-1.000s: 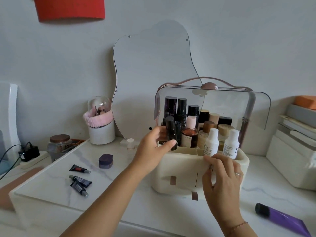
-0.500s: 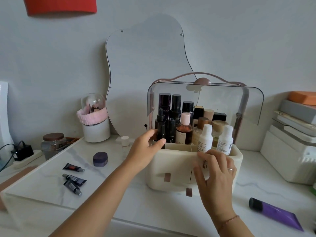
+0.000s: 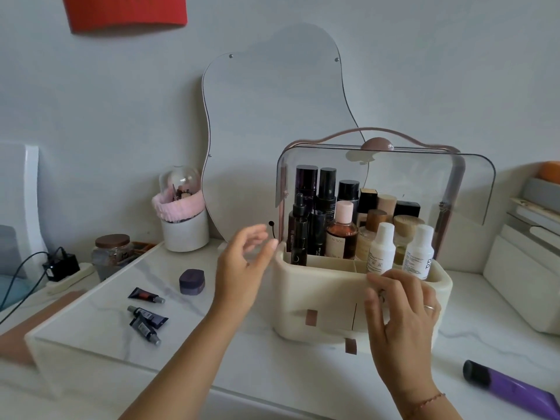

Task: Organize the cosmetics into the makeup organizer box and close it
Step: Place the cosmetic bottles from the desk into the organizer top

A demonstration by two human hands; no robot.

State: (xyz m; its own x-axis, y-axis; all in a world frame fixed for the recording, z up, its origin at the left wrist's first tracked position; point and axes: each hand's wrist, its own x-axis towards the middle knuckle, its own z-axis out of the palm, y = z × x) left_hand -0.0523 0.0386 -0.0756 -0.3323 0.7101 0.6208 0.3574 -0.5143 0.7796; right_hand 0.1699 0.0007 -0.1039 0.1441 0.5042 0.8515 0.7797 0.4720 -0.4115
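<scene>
Surface [image 3: 272, 368] is white marble-look; its left edge drops off to a lower level w/ a jar [image 3: 112, 253] and a charger [image 3: 60, 266]. Open room lies in front of the box and across the front-left, well clear of the tubes.

Mirror [image 3: 272, 131] leans on the wall behind, its edge just left of the box. Box [image 3: 306, 295] sits mid-right, cream base, clear lid [image 3: 424, 183] swung up and back, so still open. Inside, bottles stand upright and packed: dark ones at back-left, a dropper [image 3: 300, 234] at the front-left corner, an amber bottle [image 3: 341, 234] mid, 2 white bottles [image 3: 382, 250] front-right. Front compartments of the tray look empty.

A white cup [image 3: 185, 234] w/ a pink band stands left of the mirror. Purple tube [image 3: 509, 389] lies far right near the front edge, well apart from the box. 3 small tubes [image 3: 147, 313] lie front-left; a purple compact [image 3: 192, 281] sits between them and the box.

Left hand [image 3: 242, 274] hovers just beside the box's left wall, grip loose and spread, holding nothing; fingertips blurred. Right hand [image 3: 403, 310] rests on the box's front rim, fingers curled over it by the white bottles, grip not closed round anything.

Vs a sec ago: left hand held the dropper at the box's corner; the dropper now stands inside and the hand has pulled away left. Right hand unchanged.
</scene>
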